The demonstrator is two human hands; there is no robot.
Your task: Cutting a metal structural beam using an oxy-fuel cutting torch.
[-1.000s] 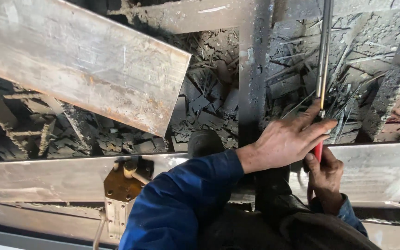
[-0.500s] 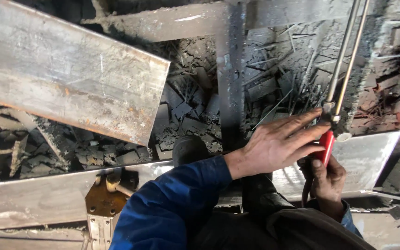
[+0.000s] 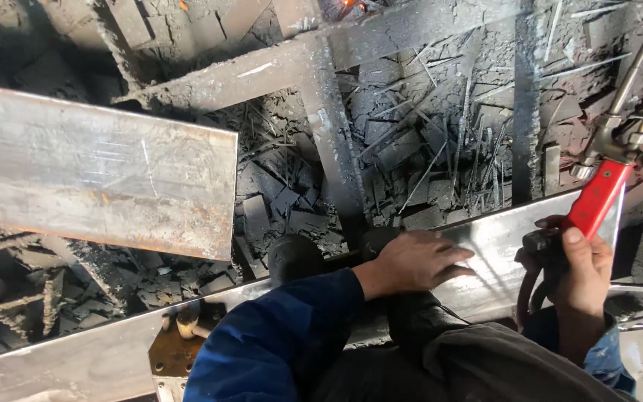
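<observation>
Long steel plate [image 3: 500,246] runs diagonally from lower left to upper right across the bottom of the view; its upper edge borders a pit of dark scrap offcuts and thin rods [image 3: 426,156]. Second steel plate [image 3: 98,171] lies at left, above the first, with its rusty right end cut square; a gap of rubble separates the two. A grimy cross-shaped frame of steel bars [image 3: 321,97] spans the rubble, its upright meeting the long plate just left of the left hand. Free plate surface shows between the two hands.

Left hand [image 3: 414,260]: blue sleeve [image 3: 284,335] reaching in from the bottom, palm down, fingers spread flat and slightly apart on the long plate near its upper edge, gripping nothing.

Right hand [image 3: 578,272]: near the plate's right end, fingers wrapped around the red handle of the cutting torch [image 3: 597,197], thumb up along the handle. The torch rises diagonally from the fist toward the upper right corner, its brass valves and twin tubes leaving the view there. Dark hoses [image 3: 533,286] curl down beside the wrist.
</observation>
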